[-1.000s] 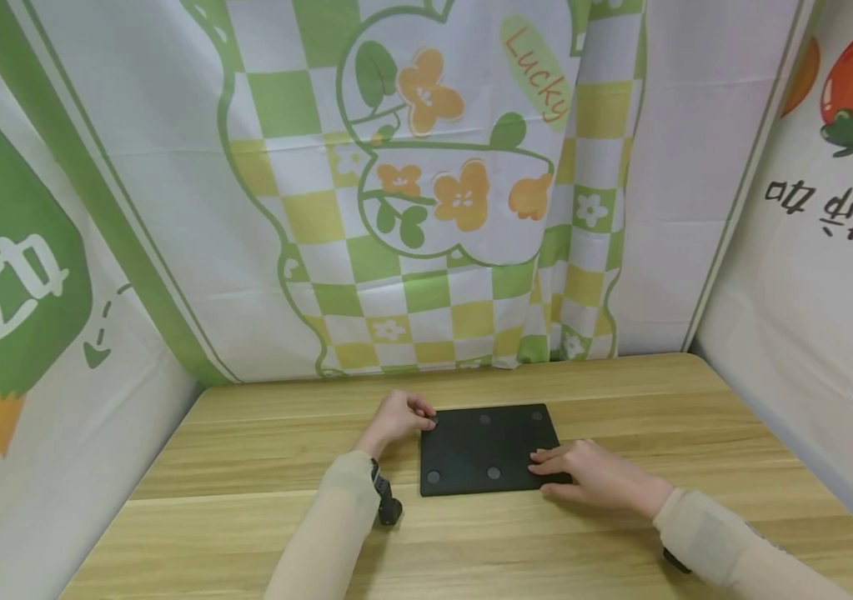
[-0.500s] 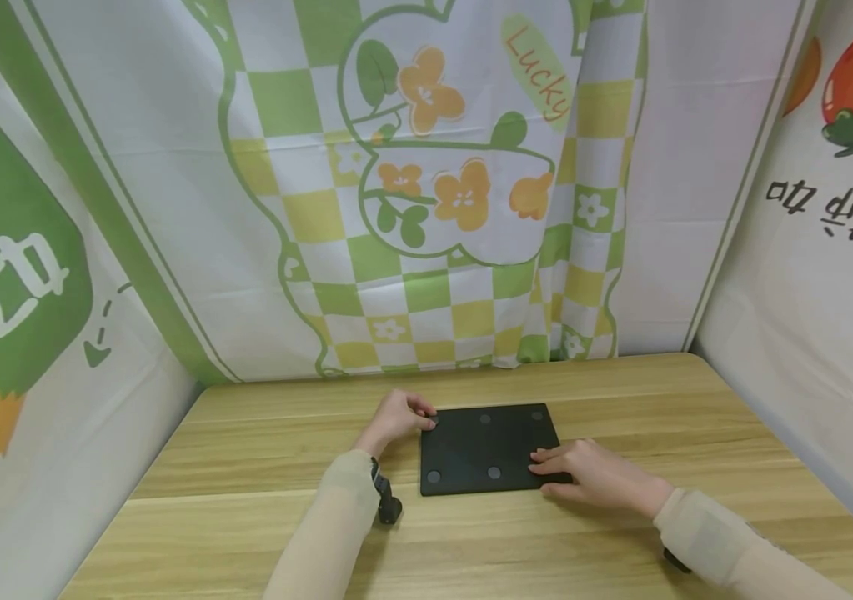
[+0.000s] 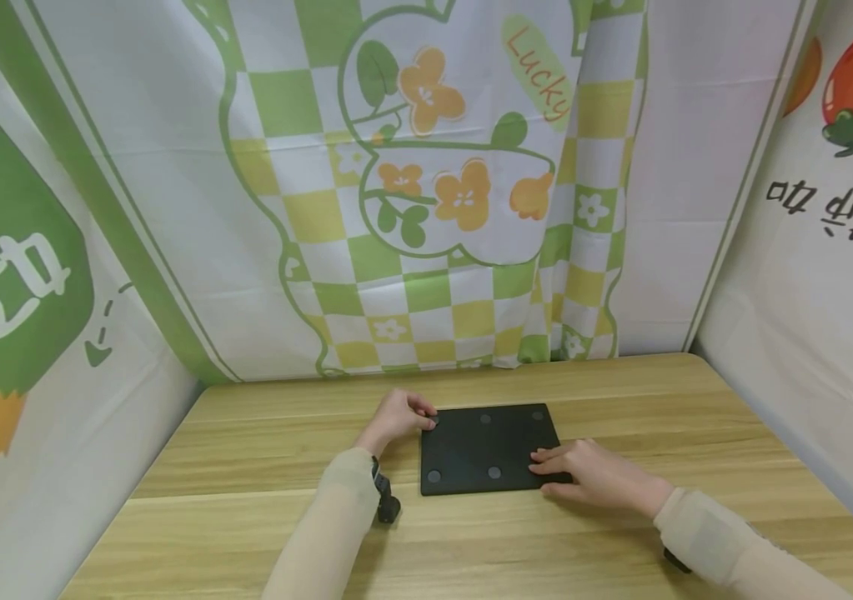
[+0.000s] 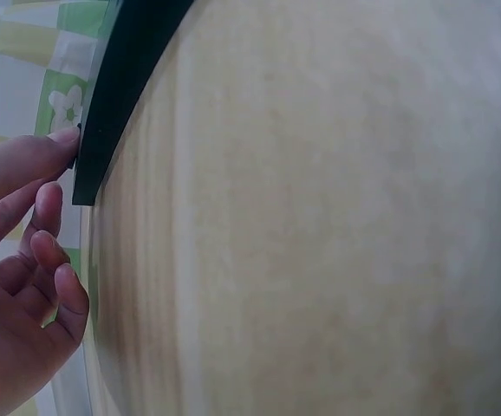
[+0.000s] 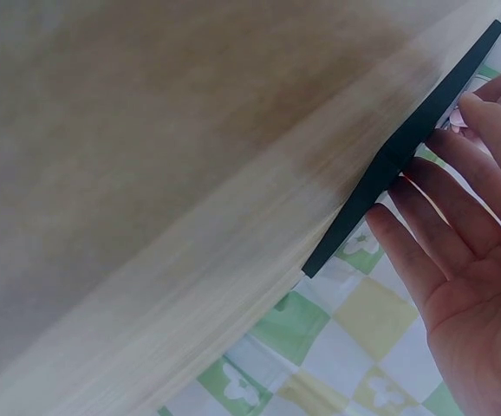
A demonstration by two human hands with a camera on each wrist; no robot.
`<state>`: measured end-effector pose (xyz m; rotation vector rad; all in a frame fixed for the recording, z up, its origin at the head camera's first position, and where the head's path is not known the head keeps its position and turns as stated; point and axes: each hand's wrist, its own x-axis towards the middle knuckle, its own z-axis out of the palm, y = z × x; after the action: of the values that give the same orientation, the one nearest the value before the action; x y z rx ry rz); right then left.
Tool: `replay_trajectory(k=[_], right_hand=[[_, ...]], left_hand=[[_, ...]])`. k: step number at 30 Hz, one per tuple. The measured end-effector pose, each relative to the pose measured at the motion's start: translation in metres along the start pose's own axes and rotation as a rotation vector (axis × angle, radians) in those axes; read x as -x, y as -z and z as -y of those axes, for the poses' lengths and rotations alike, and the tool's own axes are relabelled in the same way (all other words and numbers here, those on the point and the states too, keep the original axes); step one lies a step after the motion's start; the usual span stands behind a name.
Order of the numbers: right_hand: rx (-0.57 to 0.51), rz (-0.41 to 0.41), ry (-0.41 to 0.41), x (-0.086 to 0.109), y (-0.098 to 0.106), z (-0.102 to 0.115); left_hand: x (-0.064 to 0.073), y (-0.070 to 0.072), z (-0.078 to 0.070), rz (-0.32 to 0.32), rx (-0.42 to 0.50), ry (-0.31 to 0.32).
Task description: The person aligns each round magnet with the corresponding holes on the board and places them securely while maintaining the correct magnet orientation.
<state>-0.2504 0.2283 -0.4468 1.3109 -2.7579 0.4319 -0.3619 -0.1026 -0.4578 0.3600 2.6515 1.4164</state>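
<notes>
A flat black rectangular panel [image 3: 464, 450] lies on the wooden table, with several round grey rubber feet [image 3: 494, 473] on its upper face. At its far left corner, my left hand [image 3: 396, 415] pinches at the corner foot between thumb and index finger; the fingertips partly cover that foot. The left wrist view shows the thumb and finger against the panel [image 4: 116, 104] face, the other fingers curled loosely. My right hand [image 3: 594, 475] rests its extended fingers on the near right corner, hiding it. From the right wrist, the fingertips [image 5: 379, 213] touch the panel's [image 5: 398, 152] upper face.
The wooden table [image 3: 246, 475] extends around the panel on all sides. Behind it hangs a green and yellow checked curtain [image 3: 426, 292]. Printed white cloth walls [image 3: 809, 333] stand at left and right. A black wrist camera [image 3: 388, 507] sits on the left wrist.
</notes>
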Motion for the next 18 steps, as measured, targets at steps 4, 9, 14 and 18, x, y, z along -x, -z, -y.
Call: replay_trajectory(k=[4,9,14,18], right_hand=[[0.001,0.003,-0.007,0.0,-0.0006,-0.001],[0.002,0.002,-0.006,-0.0004,-0.0004,-0.0016],[-0.001,0.003,-0.005,-0.0002,0.0006,-0.0005],[-0.007,0.006,-0.008,0.0002,0.0008,-0.0001]], left_hand=[[0.0002,0.0001,-0.0009,-0.003,0.011,0.007],[0.0006,0.0002,-0.0018,-0.001,0.015,0.013],[0.0005,0.0005,-0.0017,0.014,0.01,0.018],[-0.0007,0.0001,-0.0012,0.014,-0.002,0.015]])
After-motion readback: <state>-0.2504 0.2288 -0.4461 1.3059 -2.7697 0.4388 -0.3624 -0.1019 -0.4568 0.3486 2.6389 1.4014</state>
